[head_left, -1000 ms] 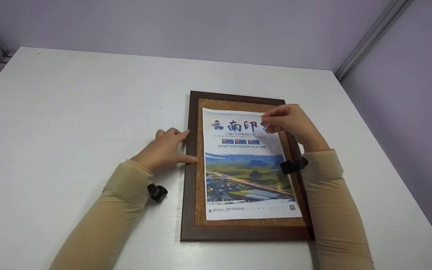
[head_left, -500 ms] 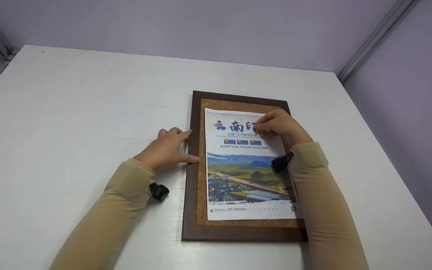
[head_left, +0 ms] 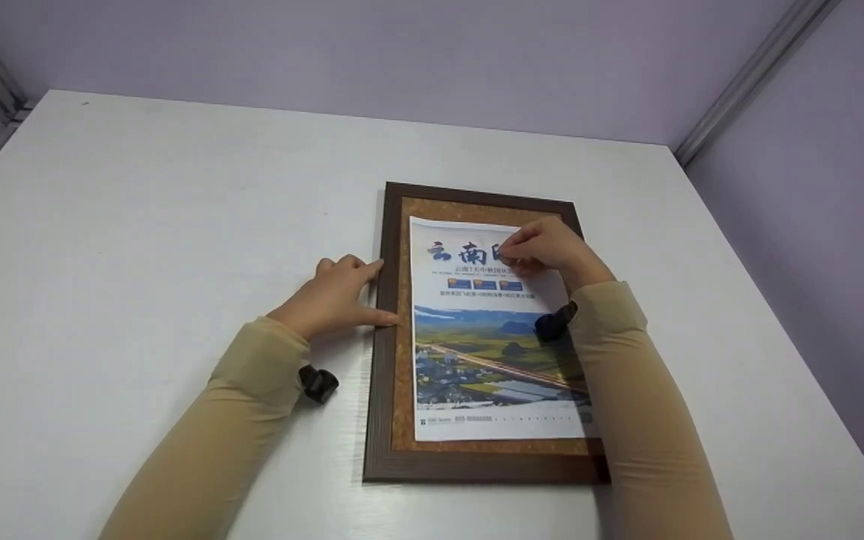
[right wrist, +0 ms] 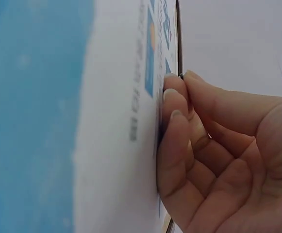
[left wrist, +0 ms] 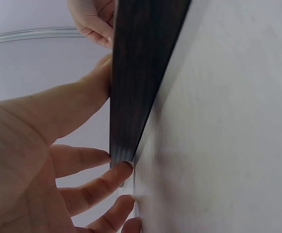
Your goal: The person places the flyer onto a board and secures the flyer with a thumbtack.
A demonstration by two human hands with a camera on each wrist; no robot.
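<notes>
Cork backing shows around a printed poster (head_left: 488, 330) that lies inside a dark wooden frame (head_left: 381, 360) flat on the white bench (head_left: 139, 225). From the head view, the left hand (head_left: 334, 296) rests with straight fingers and thumb against the frame's left rail, gripping nothing. The right hand (head_left: 544, 249) sits on the poster's upper part, fingers curled and pinched together at the title; whether something small is between them cannot be told.

From the left wrist, the fingers (left wrist: 94, 187) only touch the frame's (left wrist: 136, 77) edge, so a sideways push could slide the frame along the smooth bench (left wrist: 228, 121).

From the right wrist, curled fingertips (right wrist: 172, 121) press on the paper (right wrist: 116, 145). The sheet looks loose, so dragging those fingertips could skew or crease it, and it already reaches close to the cork's right edge.
</notes>
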